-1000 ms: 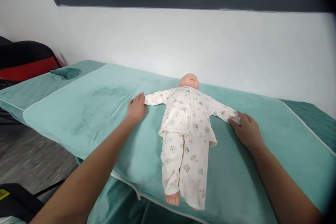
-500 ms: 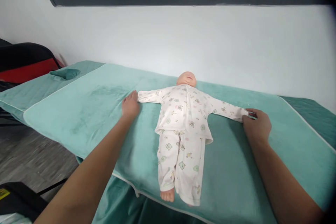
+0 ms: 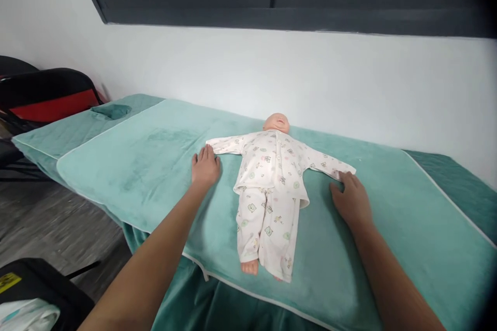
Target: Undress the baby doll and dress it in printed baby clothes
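A baby doll (image 3: 277, 122) lies on its back on a green plush bed cover (image 3: 147, 155), its head towards the wall. It wears a white printed pajama top (image 3: 272, 160) and matching pajama pants (image 3: 267, 232), with both sleeves spread out sideways. Bare toes show at one pant hem; the other hem nearly covers its foot. My left hand (image 3: 205, 166) lies flat with fingers stretched, at the cuff of the sleeve on the left. On the right, my right hand (image 3: 352, 199) has its fingertips at the other cuff, thumb apart, not gripping the cloth.
Behind the bed is a white wall (image 3: 240, 72) below a dark-framed barred window (image 3: 186, 13). Black and red chairs (image 3: 54, 106) stand at the left. A black bag (image 3: 42, 289) with a white cloth (image 3: 29, 315) sits at the lower left.
My right hand has let go of the sleeve cuff and moved inward below it. My left hand has shifted slightly down from its cuff. The camera view has tilted up.
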Demonstrator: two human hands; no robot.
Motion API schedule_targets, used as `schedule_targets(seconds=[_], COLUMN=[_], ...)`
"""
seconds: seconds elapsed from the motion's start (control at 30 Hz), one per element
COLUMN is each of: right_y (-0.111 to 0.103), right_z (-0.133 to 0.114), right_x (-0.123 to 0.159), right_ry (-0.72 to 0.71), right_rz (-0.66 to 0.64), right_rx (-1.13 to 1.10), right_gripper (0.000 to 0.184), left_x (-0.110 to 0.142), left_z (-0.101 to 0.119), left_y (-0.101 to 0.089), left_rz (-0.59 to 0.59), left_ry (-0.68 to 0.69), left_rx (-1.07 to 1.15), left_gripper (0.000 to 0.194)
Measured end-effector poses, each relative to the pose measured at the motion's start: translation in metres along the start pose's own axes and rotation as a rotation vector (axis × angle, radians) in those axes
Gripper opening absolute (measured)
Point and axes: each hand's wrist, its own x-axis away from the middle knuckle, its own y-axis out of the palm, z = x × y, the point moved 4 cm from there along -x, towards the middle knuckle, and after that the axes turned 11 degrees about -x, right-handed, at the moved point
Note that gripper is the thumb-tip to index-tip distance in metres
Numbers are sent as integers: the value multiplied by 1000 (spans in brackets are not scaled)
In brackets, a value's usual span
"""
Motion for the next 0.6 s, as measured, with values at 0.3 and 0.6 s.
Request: schedule_targets(seconds=[0.3,0.6], right_y=[-21,-14], right_z=[-116,-165], right_x=[141,219], right_ry=[-169,8], right_rz=[-142,-95], right_rx=[-452,-654], right_gripper=[38,25], left_x=[31,43], left_z=[11,12], left_y=[-15,-22], left_rz=[86,146], left_ry=[-10,-15], left_rx=[2,97], left_gripper=[57,44])
